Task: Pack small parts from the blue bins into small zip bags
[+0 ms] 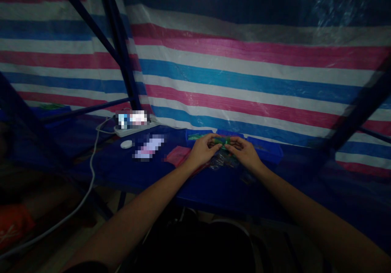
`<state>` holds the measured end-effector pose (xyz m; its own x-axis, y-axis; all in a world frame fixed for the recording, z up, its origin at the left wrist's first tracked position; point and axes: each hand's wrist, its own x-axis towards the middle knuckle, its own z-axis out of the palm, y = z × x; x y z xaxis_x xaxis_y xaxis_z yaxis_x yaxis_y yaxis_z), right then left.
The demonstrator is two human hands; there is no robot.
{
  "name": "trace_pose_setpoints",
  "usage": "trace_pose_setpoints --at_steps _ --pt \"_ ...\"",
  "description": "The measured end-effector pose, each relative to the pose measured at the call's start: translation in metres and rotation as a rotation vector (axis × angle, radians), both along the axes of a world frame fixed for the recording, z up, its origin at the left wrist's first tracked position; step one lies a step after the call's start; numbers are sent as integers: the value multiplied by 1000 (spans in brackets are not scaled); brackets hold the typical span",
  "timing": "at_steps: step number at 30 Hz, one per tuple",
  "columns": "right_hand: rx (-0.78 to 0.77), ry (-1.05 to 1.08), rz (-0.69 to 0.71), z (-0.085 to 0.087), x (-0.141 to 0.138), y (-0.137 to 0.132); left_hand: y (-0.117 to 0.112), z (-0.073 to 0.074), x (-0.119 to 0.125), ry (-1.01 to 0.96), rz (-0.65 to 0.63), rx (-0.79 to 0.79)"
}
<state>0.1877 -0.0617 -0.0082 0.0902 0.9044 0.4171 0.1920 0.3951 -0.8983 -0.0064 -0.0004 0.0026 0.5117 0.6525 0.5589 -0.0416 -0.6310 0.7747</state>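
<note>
Between my two hands is a small green item [222,141], too dark and small to name. My left hand [205,148] pinches its left side with thumb and fingers. From the other side my right hand [243,150] grips it, thumb toward the left thumb. Just below the hands lies a heap of crumpled clear plastic [220,159], partly covered by them. Behind the hands stand blue bins: a left bin [188,136] with green pieces in it and a right bin [273,151]. A pink-red sheet or bag [177,155] lies left of my left wrist.
On the blue table [122,163] at left are a white power strip [130,129], a blurred-out phone-like screen [149,146] and a round white object [126,144]. A white cable [92,163] hangs over the edge. Dark metal posts [122,53] and a striped tarp [244,61] stand behind.
</note>
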Motion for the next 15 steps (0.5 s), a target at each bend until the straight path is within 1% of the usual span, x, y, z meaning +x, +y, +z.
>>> trace_pose_setpoints --at_steps 7,15 --pt "7 5 -12 1 0 0 -3 2 0 11 -13 0" --pt "0 -3 -8 1 0 -2 -2 2 0 23 -13 6"
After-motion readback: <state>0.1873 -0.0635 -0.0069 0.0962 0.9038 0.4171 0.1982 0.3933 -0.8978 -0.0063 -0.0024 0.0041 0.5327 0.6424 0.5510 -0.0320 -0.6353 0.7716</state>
